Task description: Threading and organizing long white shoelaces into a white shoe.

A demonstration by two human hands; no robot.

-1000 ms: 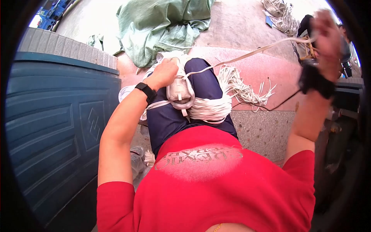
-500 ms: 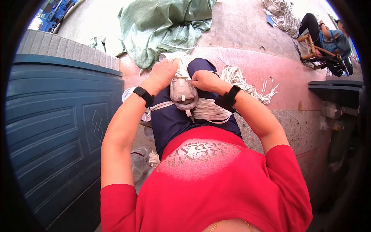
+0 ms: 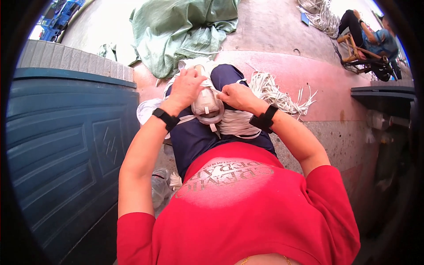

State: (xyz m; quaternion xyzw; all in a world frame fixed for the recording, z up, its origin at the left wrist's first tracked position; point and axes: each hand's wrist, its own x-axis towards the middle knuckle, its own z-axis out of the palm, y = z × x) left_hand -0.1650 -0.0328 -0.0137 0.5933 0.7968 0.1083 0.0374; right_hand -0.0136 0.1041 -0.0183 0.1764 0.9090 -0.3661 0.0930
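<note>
A pale beige-and-white shoe lies on my lap, its heel toward me and its toe pointing away. My left hand bends over the laced part at the shoe's left side, fingers closed; what they pinch is hidden. At the opposite edge my right hand is closed in a pinch on a white shoelace, of which little shows. A bundle of white laces rests across my right thigh, beside the shoe's heel. Another loose heap of white laces spreads past my right knee.
A blue panelled door or cabinet stands close on my left. Green sheeting lies crumpled ahead. At far right another person sits near a bamboo chair and a further lace heap. A dark ledge juts in at right.
My left hand has shifted slightly right and down over the shoe, its fingers moving along the laces. My right hand has stayed by the shoe's right edge. The whole view has shifted slightly.
</note>
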